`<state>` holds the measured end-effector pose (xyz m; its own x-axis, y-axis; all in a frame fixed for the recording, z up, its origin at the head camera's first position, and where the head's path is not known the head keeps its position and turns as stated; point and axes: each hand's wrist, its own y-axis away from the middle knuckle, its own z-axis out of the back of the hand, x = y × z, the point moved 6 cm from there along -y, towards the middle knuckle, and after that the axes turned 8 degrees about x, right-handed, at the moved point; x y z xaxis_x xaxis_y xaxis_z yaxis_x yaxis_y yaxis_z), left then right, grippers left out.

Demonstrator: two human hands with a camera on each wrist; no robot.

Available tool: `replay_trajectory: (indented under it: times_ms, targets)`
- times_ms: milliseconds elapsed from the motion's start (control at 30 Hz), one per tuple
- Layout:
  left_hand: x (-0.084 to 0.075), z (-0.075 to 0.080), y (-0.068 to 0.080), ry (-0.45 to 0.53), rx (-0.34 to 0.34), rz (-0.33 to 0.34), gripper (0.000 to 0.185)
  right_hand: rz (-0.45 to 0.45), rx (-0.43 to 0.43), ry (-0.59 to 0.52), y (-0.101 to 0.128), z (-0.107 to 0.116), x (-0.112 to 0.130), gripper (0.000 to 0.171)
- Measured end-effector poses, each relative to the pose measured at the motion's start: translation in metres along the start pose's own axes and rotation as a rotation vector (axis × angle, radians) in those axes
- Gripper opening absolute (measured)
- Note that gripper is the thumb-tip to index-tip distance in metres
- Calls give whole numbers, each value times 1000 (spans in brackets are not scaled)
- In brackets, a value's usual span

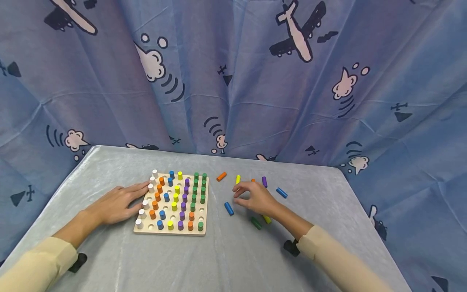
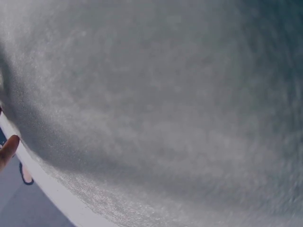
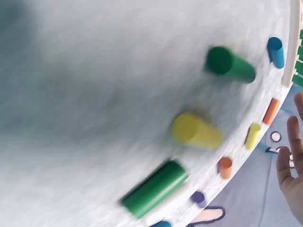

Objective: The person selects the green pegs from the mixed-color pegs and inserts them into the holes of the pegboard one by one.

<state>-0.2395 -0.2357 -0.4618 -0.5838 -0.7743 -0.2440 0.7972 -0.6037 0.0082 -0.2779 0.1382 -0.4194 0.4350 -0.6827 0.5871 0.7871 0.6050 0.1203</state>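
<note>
A wooden pegboard (image 1: 151, 231) stands left of centre in the head view, with columns of white, orange, blue, yellow, purple and green pegs. My left hand (image 1: 116, 202) rests flat at its left edge, fingers extended beside the white pegs (image 1: 142, 213). Over the loose pegs to the right hovers my right hand (image 1: 257, 198), thumb and index finger apart, nothing between them. Near its fingertips are a yellow peg (image 1: 238, 179) and a blue peg (image 1: 228, 208). Below the palm lie a green peg (image 1: 256, 223) and another yellow peg (image 1: 267, 219). The left wrist view shows mostly cloth and one fingertip (image 2: 8, 150).
Other loose pegs lie around: an orange one (image 1: 221, 176), a purple one (image 1: 264, 181) and a blue one (image 1: 281, 192). The right wrist view adds a white peg (image 3: 168, 203) beside a green peg (image 3: 155, 189). A patterned curtain (image 1: 248, 113) hangs behind the cloth-covered table (image 1: 175, 263).
</note>
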Motion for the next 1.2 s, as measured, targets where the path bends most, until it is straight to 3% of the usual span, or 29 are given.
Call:
replay_trajectory:
  times_ms: [300, 567, 1200]
  targets:
    - [0, 0, 0, 1, 8, 8, 57, -36, 126, 110, 24, -2, -23, 24]
    - [0, 0, 0, -1, 12, 10, 58, -6, 147, 178, 34, -8, -36, 24]
    - [-1, -1, -1, -15, 4, 2, 57, 2, 184, 110, 38, -15, -32, 23]
